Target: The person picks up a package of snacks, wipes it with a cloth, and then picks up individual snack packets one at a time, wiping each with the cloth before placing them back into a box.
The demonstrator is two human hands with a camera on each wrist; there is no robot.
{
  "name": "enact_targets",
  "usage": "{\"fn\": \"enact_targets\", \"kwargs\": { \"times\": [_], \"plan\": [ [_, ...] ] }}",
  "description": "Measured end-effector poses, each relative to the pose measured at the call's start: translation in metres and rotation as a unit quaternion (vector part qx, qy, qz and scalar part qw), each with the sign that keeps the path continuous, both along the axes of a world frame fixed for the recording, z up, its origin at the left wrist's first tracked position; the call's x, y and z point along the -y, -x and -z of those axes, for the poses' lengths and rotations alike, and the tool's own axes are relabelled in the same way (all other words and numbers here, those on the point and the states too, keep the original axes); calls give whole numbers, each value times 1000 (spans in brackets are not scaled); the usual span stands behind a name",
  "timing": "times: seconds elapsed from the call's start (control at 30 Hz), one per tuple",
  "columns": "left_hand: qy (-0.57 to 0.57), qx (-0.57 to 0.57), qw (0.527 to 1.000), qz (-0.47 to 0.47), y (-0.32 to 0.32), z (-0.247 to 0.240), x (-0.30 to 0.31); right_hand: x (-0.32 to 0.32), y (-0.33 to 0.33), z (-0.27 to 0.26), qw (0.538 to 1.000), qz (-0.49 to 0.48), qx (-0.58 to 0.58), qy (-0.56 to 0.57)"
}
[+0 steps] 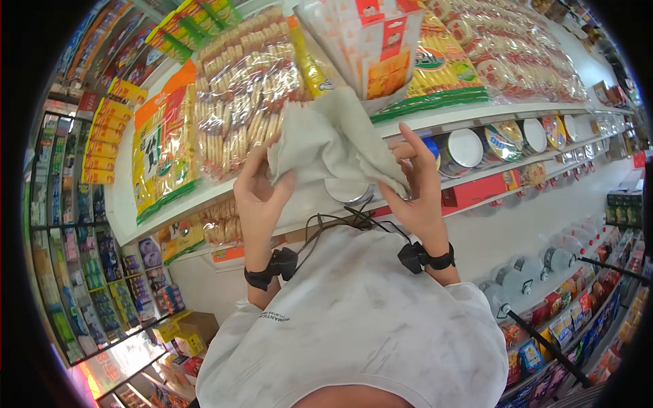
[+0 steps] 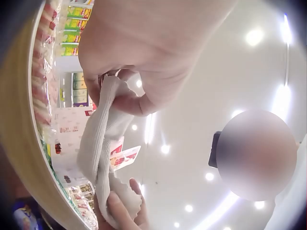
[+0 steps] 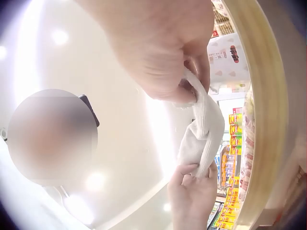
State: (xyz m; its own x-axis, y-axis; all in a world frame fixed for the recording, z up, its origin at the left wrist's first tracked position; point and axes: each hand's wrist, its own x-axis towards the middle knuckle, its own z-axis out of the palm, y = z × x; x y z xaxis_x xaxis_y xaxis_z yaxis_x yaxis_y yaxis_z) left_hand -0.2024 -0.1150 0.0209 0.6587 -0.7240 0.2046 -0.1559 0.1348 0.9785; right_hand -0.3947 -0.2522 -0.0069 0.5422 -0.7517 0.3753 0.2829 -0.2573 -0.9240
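Observation:
In the head view both hands hold up a crumpled grey-white cloth [image 1: 326,146] in front of shop shelves. My left hand [image 1: 272,170] pinches the cloth's left edge between thumb and fingers. My right hand [image 1: 411,170] grips its right edge, fingers spread upward. In the left wrist view the left hand [image 2: 139,57] pinches the top of the cloth [image 2: 103,129], which hangs down to the right hand [image 2: 120,211]. From the right wrist the right hand [image 3: 158,52] pinches the cloth [image 3: 204,129], and the left hand [image 3: 192,196] holds its other end.
Behind the cloth a white shelf [image 1: 476,112] carries clear packs of crackers [image 1: 245,88] and orange-green bags [image 1: 163,149]. Round tins [image 1: 469,146] line the shelf below. Large water bottles [image 1: 544,262] stand at the right. A cardboard box [image 1: 197,326] lies on the floor.

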Motion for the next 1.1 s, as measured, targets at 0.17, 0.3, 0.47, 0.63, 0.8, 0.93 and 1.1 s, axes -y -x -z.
{"fn": "enact_targets", "kwargs": {
  "times": [0.17, 0.3, 0.47, 0.63, 0.8, 0.93, 1.1],
  "plan": [
    [-36, 40, 997, 53, -3, 16, 4, 12, 18, 4, 996, 0, -32, 86],
    [-58, 47, 996, -53, 5, 11, -13, 20, 26, 4, 995, -14, -51, 89],
    [-38, 12, 999, 7, 17, 12, -17, 16, 27, 1, 993, 9, -111, 36],
    [-89, 29, 991, 100, 6, 32, -19, 10, 25, 6, 994, -35, -60, -82],
    [-107, -52, 992, -44, 12, 15, -11, 7, 32, 3, 996, -3, -82, -43],
    [-100, -24, 995, -11, 10, 16, -21, 3, 35, 16, 994, 9, -95, -57],
    [-89, 32, 995, 19, 13, 26, -29, -1, 33, 5, 985, 6, -113, -131]
  ]
}}
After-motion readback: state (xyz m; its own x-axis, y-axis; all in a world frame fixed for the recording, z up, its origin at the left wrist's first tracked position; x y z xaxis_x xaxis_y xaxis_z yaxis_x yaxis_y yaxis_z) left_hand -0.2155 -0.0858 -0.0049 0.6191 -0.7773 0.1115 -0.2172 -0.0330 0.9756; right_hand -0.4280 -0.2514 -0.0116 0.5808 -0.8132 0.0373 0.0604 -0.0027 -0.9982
